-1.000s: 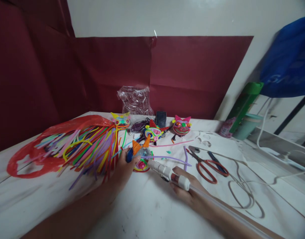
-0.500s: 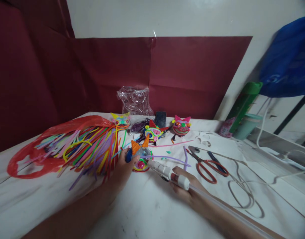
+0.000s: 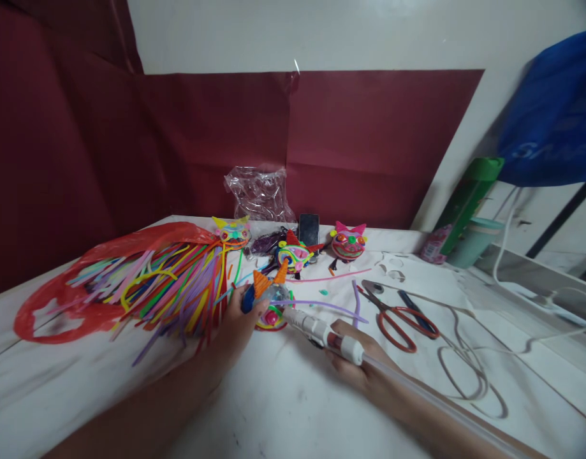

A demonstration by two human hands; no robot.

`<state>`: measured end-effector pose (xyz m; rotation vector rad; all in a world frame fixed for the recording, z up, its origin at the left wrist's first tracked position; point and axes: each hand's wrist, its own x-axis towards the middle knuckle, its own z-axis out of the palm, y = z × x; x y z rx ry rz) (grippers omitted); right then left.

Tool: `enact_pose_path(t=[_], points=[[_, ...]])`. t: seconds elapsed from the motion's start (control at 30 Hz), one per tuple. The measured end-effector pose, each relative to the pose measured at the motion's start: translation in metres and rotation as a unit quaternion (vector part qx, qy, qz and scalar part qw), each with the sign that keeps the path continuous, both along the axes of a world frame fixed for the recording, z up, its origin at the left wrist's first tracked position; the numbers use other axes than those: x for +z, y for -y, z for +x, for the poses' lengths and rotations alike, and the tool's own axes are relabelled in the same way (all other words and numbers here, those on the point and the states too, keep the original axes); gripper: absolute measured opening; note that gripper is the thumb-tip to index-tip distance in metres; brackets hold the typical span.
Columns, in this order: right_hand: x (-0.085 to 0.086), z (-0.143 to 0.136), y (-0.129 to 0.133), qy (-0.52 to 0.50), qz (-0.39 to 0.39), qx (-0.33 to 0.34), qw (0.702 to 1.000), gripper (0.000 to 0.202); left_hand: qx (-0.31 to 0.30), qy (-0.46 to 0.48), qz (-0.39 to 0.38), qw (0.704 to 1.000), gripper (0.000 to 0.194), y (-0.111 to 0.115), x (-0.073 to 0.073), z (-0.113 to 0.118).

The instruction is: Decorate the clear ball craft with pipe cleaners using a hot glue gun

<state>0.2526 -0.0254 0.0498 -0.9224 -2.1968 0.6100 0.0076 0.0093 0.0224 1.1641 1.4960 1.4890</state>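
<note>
My left hand (image 3: 243,317) is closed around a small craft animal head (image 3: 272,317) with orange ears, a clear, see-through part and a pink eye ringed in green and yellow. A purple pipe cleaner (image 3: 321,304) stretches rightward from the head. In my right hand (image 3: 352,357) is a white hot glue gun (image 3: 316,328), its nozzle close to the head's right side. Whether the tip touches it I cannot tell. A long clear glue stick (image 3: 417,389) runs out of the gun's back, over my forearm.
Bundled coloured pipe cleaners (image 3: 178,287) lie on red plastic at left. Finished-looking heads (image 3: 349,244) and a phone (image 3: 309,229) sit behind my hands. Red-handled scissors (image 3: 393,315) and a looped cord (image 3: 469,376) are at right, with a green cup (image 3: 477,242) beyond.
Almost nothing differs. Both hands keep their hold, the glue gun's nozzle stays by the head, and the purple pipe cleaner has dipped very slightly.
</note>
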Motion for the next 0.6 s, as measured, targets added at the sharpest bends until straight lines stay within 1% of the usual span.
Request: enact_pose_path(t=[0.17, 0.4, 0.6], points=[[-0.0046, 0.0007, -0.0022, 0.002, 0.006, -0.003, 1.0, 0.013, 0.012, -0.023, -0.011, 1.0, 0.051, 0.0015, 0.0042, 0.0006], [-0.0017, -0.0006, -0.0015, -0.007, -0.007, -0.014, 1.0, 0.013, 0.001, 0.027, 0.006, 1.0, 0.048, -0.0006, 0.0071, 0.0009], [-0.0014, -0.0013, -0.0007, -0.019, -0.004, -0.013, 1.0, 0.014, 0.023, 0.035, -0.004, 0.999, 0.046, -0.0007, 0.0071, 0.0007]])
